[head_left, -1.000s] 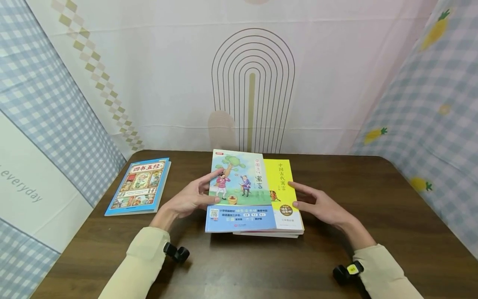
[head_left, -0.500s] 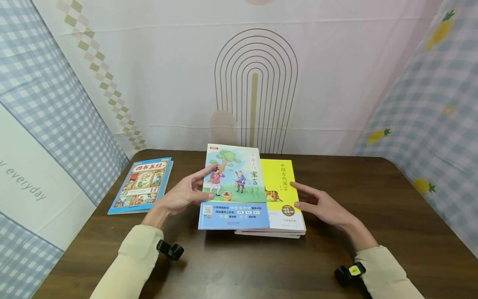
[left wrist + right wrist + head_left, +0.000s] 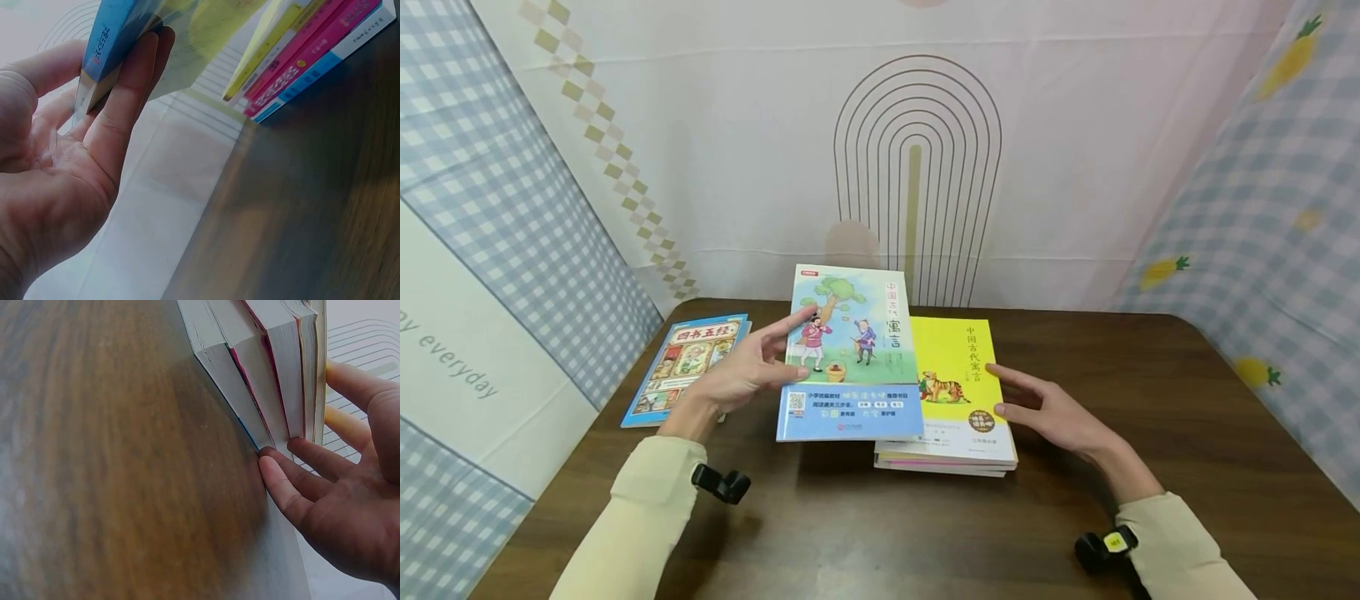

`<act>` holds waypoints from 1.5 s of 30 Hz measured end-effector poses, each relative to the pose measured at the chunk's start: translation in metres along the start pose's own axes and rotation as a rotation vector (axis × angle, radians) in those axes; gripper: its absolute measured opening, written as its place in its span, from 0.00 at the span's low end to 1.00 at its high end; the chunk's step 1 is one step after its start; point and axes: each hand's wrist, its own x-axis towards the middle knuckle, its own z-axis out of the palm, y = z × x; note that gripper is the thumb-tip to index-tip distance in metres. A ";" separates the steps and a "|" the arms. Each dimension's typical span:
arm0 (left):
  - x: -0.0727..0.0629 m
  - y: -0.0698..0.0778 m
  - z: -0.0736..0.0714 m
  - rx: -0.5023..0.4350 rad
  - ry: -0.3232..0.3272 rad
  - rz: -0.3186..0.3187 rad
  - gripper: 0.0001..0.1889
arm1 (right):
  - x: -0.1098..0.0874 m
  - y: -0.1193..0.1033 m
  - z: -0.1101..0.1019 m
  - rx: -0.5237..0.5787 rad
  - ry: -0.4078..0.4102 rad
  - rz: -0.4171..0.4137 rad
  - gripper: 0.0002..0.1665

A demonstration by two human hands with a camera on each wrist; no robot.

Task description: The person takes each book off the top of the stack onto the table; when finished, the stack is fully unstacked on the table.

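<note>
My left hand [image 3: 741, 367] grips a thin paperback book [image 3: 853, 333] by its left edge, thumb on top and fingers underneath. Its cover shows a tree and two figures above a blue band. The book is raised and tilted, overlapping the left part of a book stack [image 3: 250, 369] in the head view. On top of that stack lies a yellow book [image 3: 955, 358] with a tiger. My right hand [image 3: 1052, 412] rests its spread fingertips against the stack's right side. In the left wrist view, pink, white and blue spines [image 3: 306, 62] show below the yellow book.
A blue-bordered book [image 3: 692, 354] lies at the left of the brown wooden table [image 3: 925, 533], partly behind my left hand. A white patterned cloth [image 3: 752, 167] hangs along the back edge, with checked cloth [image 3: 1247, 275] on the right.
The tree-covered book has lifted off the stack and moved left with my left hand, uncovering the tiger on the yellow book. My right hand stays at the stack.
</note>
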 end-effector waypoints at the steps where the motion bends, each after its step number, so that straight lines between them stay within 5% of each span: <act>1: -0.001 0.000 -0.002 0.010 0.004 0.002 0.48 | 0.000 0.000 0.000 -0.001 0.002 0.000 0.43; 14: -0.018 0.004 -0.031 0.106 0.069 0.019 0.47 | -0.001 -0.001 -0.002 -0.007 0.006 -0.010 0.43; 22: -0.027 0.002 -0.046 0.187 0.105 -0.033 0.47 | -0.001 0.000 -0.002 -0.011 0.010 0.006 0.43; 29: -0.024 -0.010 -0.051 0.181 0.072 -0.051 0.48 | -0.001 0.002 -0.003 -0.007 0.011 -0.002 0.43; 36: -0.014 -0.035 -0.056 0.036 -0.047 -0.086 0.49 | -0.001 0.004 0.002 0.003 0.001 -0.008 0.43; 45: -0.009 -0.052 -0.066 0.122 -0.037 -0.186 0.49 | 0.000 0.004 0.002 0.004 0.008 -0.019 0.42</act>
